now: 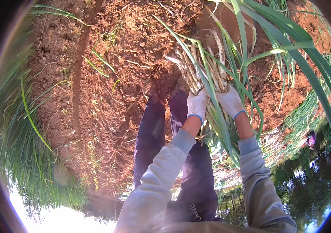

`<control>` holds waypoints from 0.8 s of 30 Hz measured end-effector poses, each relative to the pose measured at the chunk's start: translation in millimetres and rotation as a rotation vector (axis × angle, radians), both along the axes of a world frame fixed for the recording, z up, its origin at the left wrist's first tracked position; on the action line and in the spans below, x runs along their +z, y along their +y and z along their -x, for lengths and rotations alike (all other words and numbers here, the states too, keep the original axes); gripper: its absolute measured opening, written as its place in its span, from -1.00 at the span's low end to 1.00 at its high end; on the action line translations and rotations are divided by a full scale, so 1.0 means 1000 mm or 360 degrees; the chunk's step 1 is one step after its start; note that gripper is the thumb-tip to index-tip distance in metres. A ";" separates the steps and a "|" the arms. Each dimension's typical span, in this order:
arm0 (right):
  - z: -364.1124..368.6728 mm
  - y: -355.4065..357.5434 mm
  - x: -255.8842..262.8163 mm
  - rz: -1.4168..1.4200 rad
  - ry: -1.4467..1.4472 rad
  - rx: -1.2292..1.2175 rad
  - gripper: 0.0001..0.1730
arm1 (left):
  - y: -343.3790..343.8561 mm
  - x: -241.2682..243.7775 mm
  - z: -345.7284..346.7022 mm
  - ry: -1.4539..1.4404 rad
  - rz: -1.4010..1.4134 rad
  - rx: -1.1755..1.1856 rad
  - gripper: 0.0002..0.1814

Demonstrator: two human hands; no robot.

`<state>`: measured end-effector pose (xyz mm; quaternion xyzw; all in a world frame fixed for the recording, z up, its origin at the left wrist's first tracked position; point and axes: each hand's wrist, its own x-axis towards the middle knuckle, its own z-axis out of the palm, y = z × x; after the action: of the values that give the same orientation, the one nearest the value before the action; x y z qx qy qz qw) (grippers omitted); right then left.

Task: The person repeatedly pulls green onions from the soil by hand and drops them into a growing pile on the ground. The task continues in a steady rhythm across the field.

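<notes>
Two white knit gloves with blue cuffs cover my hands, which sit side by side in front of my dark trousers. My left hand (197, 104) is closed around a bunch of long green onion stalks (189, 74), their pale shafts smeared with soil. Close beside it, my right hand (229, 100) grips more soil-caked onion stalks (219, 70). The root ends point away from me. Green onion leaves (222, 128) trail back between my forearms, and some long leaves cross in front of the stalks. My fingertips are partly hidden.
Reddish-brown soil (95, 87) with scattered leaf bits lies around my feet. A dense row of green onion plants (25, 139) stands at left. Broad leaves (302, 55) arch across the upper right. More plants (305, 113) line the right side, near a distant person (310, 139).
</notes>
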<state>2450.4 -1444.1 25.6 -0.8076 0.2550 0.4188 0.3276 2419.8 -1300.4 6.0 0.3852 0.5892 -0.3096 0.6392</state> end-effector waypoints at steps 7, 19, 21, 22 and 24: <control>0.015 -0.016 0.049 0.0175 0.0141 0.0072 -0.20 | -0.012 0.040 0.023 0.0054 -0.0045 -0.0161 -0.47; 0.090 -0.082 0.233 -0.0048 0.0037 -0.0683 -0.18 | -0.091 0.215 0.076 -0.0373 -0.0074 -0.0748 -0.40; 0.112 -0.098 0.286 -0.0062 0.0129 -0.0810 -0.16 | -0.112 0.251 0.113 -0.0360 0.0115 -0.0838 -0.32; 0.128 -0.113 0.318 0.0078 0.0150 -0.0736 -0.20 | -0.133 0.272 0.142 -0.0400 0.0233 -0.0856 -0.30; 0.216 -0.170 0.369 0.0319 0.0299 -0.0536 -0.34 | -0.149 0.319 0.182 -0.0369 0.0509 -0.0920 -0.32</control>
<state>2234.7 -1614.5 394.9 -0.7395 0.4561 0.4043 0.2858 2237.6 -1449.6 324.7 0.4636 0.3234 -0.5204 0.6400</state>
